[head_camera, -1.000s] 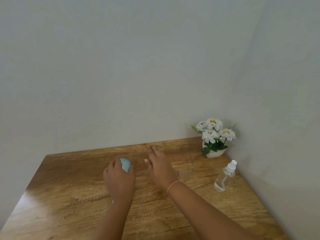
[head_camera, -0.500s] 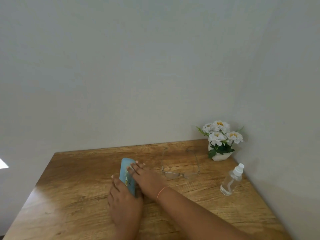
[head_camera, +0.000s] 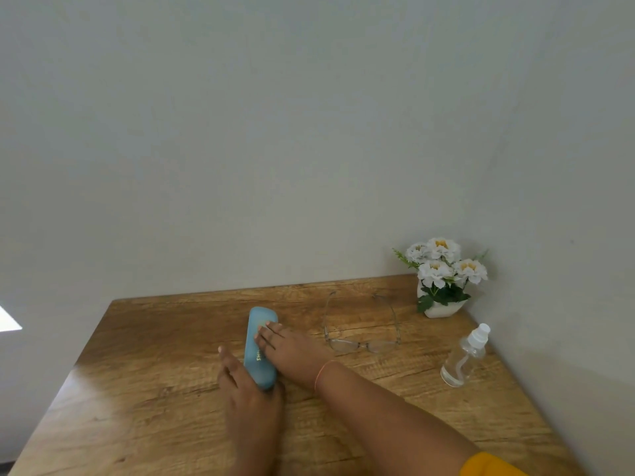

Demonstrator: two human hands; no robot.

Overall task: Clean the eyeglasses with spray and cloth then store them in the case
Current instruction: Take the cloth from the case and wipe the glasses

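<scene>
Head view: left hand (head_camera: pixel 248 395) grips oblong blue case (head_camera: pixel 262 316); right hand (head_camera: pixel 296 352) lies flat atop.

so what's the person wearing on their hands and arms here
No gloves or visible rings. The right hand has a thin orange band round its wrist, and a yellow-orange sleeve shows high on that arm. The left hand and its forearm are bare, with no sleeve in view.
</scene>
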